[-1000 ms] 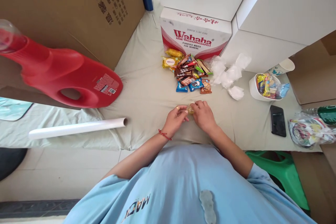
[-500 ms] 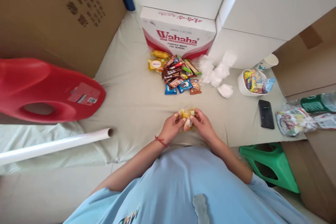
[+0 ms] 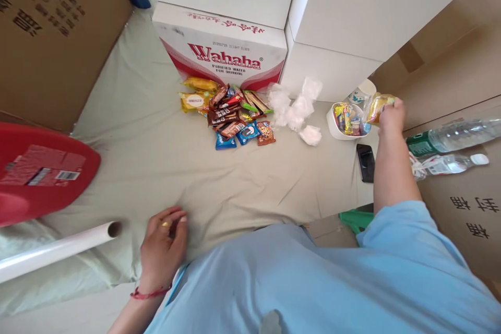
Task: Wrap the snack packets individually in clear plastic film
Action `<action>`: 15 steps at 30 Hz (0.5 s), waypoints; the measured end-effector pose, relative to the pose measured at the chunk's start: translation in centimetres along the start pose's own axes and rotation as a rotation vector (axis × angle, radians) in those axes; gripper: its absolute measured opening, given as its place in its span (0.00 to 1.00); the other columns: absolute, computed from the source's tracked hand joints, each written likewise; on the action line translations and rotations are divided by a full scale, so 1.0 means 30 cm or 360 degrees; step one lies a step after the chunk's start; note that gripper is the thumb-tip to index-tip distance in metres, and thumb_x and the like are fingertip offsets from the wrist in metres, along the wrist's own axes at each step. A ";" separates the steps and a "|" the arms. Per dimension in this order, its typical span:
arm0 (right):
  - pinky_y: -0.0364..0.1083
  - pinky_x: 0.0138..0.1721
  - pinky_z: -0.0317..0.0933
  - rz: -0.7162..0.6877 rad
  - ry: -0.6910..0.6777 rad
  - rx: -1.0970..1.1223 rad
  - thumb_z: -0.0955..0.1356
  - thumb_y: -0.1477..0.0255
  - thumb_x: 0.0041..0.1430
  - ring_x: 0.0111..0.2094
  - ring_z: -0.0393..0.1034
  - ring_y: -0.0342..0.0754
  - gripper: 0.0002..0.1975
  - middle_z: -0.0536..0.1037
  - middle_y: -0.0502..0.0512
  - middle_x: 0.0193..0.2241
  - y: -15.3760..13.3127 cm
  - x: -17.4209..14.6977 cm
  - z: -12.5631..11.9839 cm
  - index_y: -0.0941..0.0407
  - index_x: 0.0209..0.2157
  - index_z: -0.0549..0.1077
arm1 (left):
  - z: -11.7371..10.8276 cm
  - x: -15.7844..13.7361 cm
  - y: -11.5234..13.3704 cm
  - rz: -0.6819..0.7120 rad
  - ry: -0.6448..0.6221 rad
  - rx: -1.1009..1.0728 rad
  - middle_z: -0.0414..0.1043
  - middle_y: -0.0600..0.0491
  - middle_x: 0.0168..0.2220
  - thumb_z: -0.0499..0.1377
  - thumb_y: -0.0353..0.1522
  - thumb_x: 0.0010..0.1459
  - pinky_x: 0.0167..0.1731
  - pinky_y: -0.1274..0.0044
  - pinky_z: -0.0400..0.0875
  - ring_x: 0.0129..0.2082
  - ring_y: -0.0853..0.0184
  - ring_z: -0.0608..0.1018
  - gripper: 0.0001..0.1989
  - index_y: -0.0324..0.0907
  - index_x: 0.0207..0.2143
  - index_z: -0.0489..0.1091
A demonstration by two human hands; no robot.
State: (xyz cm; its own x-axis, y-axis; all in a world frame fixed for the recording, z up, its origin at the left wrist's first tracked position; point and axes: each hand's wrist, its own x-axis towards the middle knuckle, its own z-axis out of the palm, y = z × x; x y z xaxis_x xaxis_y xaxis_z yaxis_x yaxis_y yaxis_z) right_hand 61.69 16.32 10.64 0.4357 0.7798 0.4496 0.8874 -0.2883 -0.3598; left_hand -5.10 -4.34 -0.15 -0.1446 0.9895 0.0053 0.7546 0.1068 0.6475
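My right hand (image 3: 392, 115) reaches to the far right with its fingers closed on a yellow snack packet in clear wrapping (image 3: 376, 108). The packet is just above and right of a white bowl (image 3: 335, 128) of small wrapped snacks and by a paper cup (image 3: 360, 91). My left hand (image 3: 164, 242) rests on the cloth near the front edge, fingers curled and thumb close to them; its palm is hidden. A small yellow spot, perhaps a ring, shows on a finger. A pile of wrapped snacks (image 3: 230, 117) lies in front of the Wahaba-style red-and-white water carton (image 3: 227, 57).
Crumpled clear plastic bags (image 3: 299, 112) lie between pile and bowl. A black phone (image 3: 366, 163) is under my right forearm's left side, with plastic bottles (image 3: 450, 138) beyond. At left are a red jug (image 3: 43, 172) and a white tube (image 3: 58, 250). A green stool (image 3: 354, 219) stands below.
Both hands were together at the front with the yellow packet. My right hand has carried it right to the bowl; my left hand has moved left onto the cloth. The view has shifted right.
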 end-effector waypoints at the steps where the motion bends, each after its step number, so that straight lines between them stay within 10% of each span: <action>1: 0.48 0.39 0.60 0.0076 -0.0109 -0.0065 0.48 0.73 0.72 0.40 0.73 0.46 0.30 0.76 0.83 0.46 -0.008 0.029 0.017 0.78 0.55 0.69 | 0.002 -0.016 -0.018 0.0043 0.0011 0.0047 0.76 0.47 0.52 0.54 0.45 0.66 0.57 0.56 0.75 0.54 0.51 0.79 0.15 0.48 0.42 0.76; 8: 0.52 0.55 0.52 0.0208 -0.0489 -0.0444 0.65 0.82 0.66 0.55 0.65 0.57 0.26 0.72 0.80 0.59 -0.110 -0.013 0.154 0.70 0.64 0.68 | 0.046 -0.074 -0.085 0.0674 0.0154 0.0332 0.76 0.38 0.53 0.55 0.34 0.69 0.54 0.59 0.75 0.53 0.50 0.78 0.12 0.39 0.48 0.75; 15: 0.55 0.62 0.47 0.0061 -0.0370 -0.0511 0.57 0.78 0.74 0.65 0.49 0.57 0.26 0.57 0.80 0.70 -0.145 -0.035 0.043 0.72 0.69 0.62 | 0.054 -0.070 -0.078 0.0993 0.0399 0.0404 0.79 0.41 0.47 0.61 0.25 0.64 0.50 0.64 0.76 0.46 0.55 0.81 0.09 0.39 0.47 0.73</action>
State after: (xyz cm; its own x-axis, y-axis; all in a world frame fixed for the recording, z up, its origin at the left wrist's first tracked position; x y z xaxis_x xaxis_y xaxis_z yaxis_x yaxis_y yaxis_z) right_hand 57.18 17.48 10.69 0.4561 0.8595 0.2307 0.8893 -0.4498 -0.0824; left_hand -5.52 -6.51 -2.91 0.2428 0.8246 0.5110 0.8656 -0.4219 0.2695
